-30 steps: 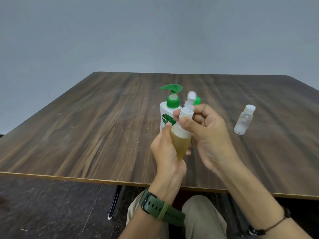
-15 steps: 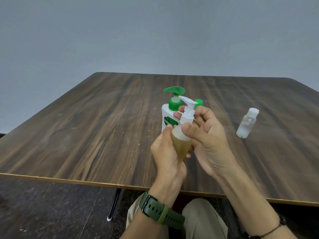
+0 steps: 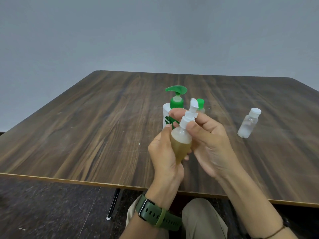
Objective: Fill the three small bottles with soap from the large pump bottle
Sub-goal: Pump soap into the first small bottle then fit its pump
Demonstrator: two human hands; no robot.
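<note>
Your left hand (image 3: 165, 152) grips the small soap-filled bottle (image 3: 181, 144) above the tabletop (image 3: 103, 135); your right hand (image 3: 208, 140) pinches its white pump cap (image 3: 189, 118).

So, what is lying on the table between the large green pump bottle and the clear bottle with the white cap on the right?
In the head view, a small green-capped bottle stands there, partly hidden behind the held bottle.
</note>
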